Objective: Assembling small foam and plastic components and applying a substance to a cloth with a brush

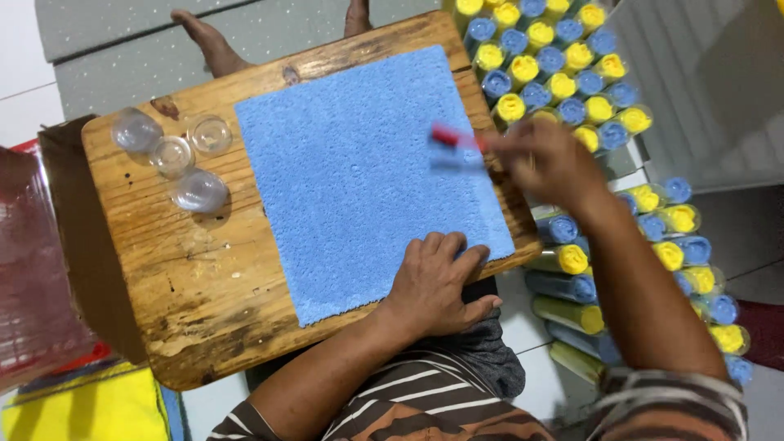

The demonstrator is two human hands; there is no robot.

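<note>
1. The right hand [549, 159] is blurred with motion, out over the right edge of the worktop [204, 269]. Its fingers [510, 151] are pinched together on a small red thing [447, 136], perhaps a pen or a cutter; the blur hides what kind it is.
2. The red thing sticks out leftward from those fingers, its long axis roughly level across the picture, with its free end over the right upper part of the blue cloth [367, 175].
3. The left hand [433, 282] lies flat, palm down, fingers together and slightly spread at the tips, pressing on the near right corner of the blue cloth. It grips nothing.
4. The blue cloth is a square, nubbly sheet spread flat on the wooden worktop, turned a little off square to the person. It lies left of the right hand and directly under the left hand, so the left hand is the one in touch with it; the right hand only reaches its edge.
5. On the far left of the worktop, well apart from both hands, stand four small clear cups [175, 155].
6. Right of the worktop, just beyond the right hand, lie rows of rolled blue and yellow cloths in clear tubes [563, 82].
</note>
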